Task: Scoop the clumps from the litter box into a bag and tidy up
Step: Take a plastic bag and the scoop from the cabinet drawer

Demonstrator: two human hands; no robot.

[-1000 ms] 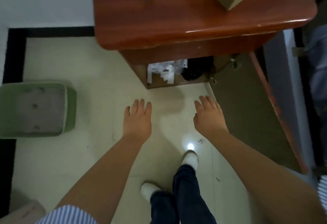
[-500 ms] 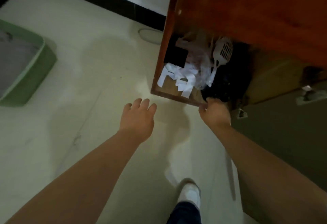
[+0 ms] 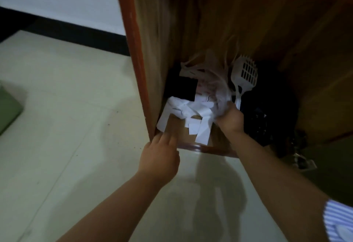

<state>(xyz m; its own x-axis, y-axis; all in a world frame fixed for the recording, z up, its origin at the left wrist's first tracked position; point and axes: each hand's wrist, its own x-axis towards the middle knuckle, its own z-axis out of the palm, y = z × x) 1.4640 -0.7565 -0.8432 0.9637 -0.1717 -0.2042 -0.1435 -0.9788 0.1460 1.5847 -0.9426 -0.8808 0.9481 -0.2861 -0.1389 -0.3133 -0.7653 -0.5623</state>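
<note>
Your right hand (image 3: 230,118) has a tight grip on the thin plastic bag (image 3: 214,86) in the middle cupboard (image 3: 133,54), your left hand (image 3: 160,157) rests open at its edge, and the scoop (image 3: 245,75) waits untouched, so scooping hasn't begun.

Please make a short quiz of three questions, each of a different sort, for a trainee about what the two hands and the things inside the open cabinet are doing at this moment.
1. True or false: the right hand grips the white scoop.
2. Choose one. The left hand is at: A) the front lower edge of the cabinet; B) the litter box; C) the scoop handle.
3. Fill in: the scoop stands upright to the ____ of the crumpled plastic bag.

Key
1. False; its fingers hold the plastic bag, and the scoop is untouched.
2. A.
3. Right, as the camera sees it.
</note>
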